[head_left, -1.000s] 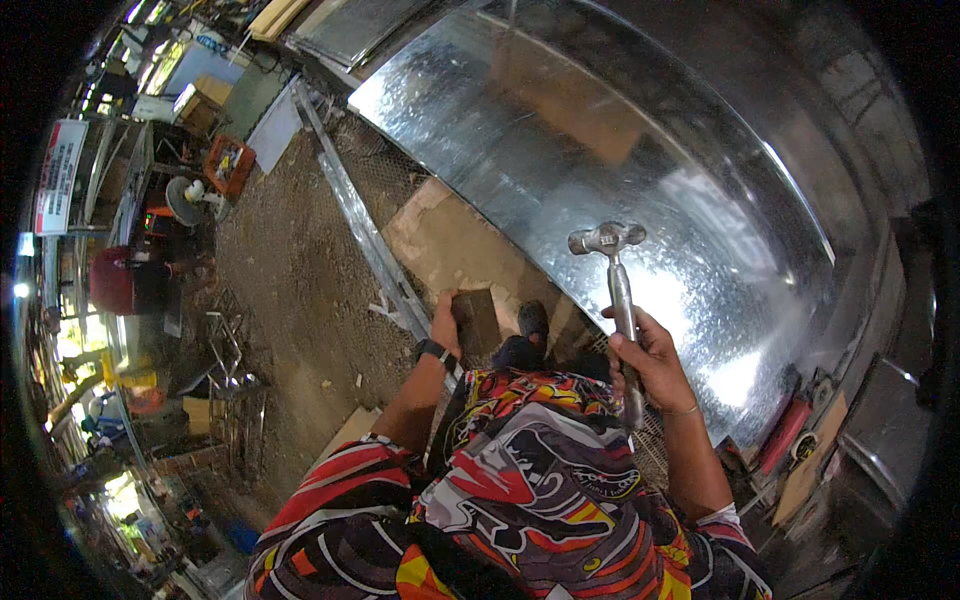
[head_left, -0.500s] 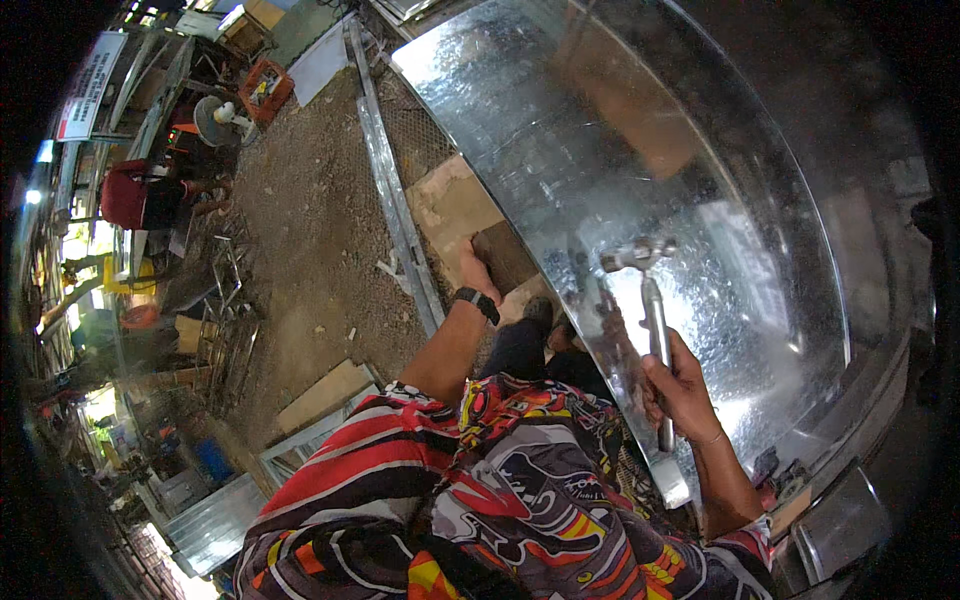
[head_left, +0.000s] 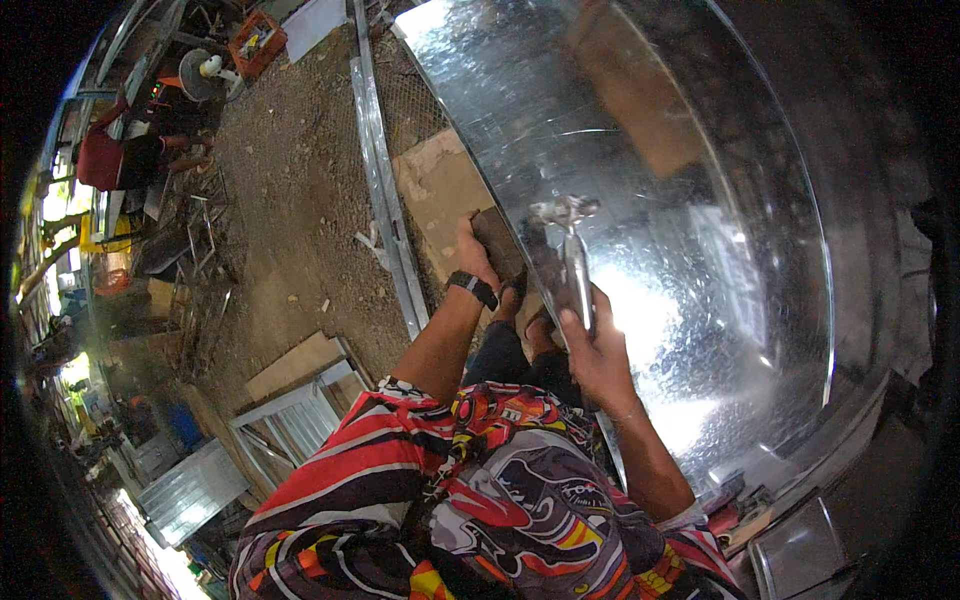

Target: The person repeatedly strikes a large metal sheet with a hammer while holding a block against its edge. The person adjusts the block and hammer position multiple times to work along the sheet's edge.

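A large shiny metal sheet (head_left: 690,330) fills the right side, its left edge running close to both my hands. In my right hand (head_left: 600,360) is a hammer (head_left: 575,265), gripped by its metal handle. The hammer's head is over the sheet near that left edge; whether it touches the metal I cannot tell. My left hand (head_left: 474,255), with a watch on the wrist, is closed round a dark brown block (head_left: 497,240) held against or just under the sheet's edge. Most of its fingers are hidden behind the block.
A long metal channel (head_left: 382,190) lies on the dirt floor (head_left: 290,200), left of a tan board (head_left: 425,180). Another board (head_left: 292,366) and a metal frame (head_left: 290,420) are at lower left. A co-worker (head_left: 100,160), a fan (head_left: 204,76) and an orange crate (head_left: 256,44) are farther off.
My right hand and the hammer have moved left, toward the sheet's edge and the block. My left hand keeps its hold on the block. The co-worker's arm is now raised.
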Motion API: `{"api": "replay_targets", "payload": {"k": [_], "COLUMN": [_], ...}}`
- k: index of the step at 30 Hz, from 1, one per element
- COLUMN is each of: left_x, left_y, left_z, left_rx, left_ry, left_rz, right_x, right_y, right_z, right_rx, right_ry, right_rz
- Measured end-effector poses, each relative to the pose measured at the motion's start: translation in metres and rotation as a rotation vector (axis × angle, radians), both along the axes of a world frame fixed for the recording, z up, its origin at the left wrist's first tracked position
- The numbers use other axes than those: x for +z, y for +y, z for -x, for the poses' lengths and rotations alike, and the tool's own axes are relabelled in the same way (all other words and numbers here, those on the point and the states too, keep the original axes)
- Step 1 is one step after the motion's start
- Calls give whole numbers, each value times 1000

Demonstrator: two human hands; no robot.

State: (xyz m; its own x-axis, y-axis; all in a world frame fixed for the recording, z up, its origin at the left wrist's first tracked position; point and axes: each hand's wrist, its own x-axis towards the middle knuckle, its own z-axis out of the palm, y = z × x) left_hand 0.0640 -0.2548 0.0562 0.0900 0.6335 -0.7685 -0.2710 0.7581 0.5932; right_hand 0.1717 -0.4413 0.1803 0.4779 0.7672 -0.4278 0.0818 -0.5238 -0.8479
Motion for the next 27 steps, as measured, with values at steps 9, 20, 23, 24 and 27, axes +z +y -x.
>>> {"api": "replay_targets", "payload": {"k": [9,20,23,24,27], "left_x": [-34,-27,-5,-6,-2], "left_y": [25,34,22,21,20], "left_z": [9,7,10,11,8], "left_rx": [-23,-85,-140,-145,-132], "left_ry": [-229,-225,-186,-196,-197], "left_rz": [167,206,196,196,241], "right_x": [-9,-11,17,27,26], "right_y": [44,53,63,60,48], "right_z": [21,33,11,12,21], "right_rx": [-66,-27,-98,-162,-229], "right_ry": [88,-16,-43,-6,-53], "right_rz": [167,196,196,222,159]}}
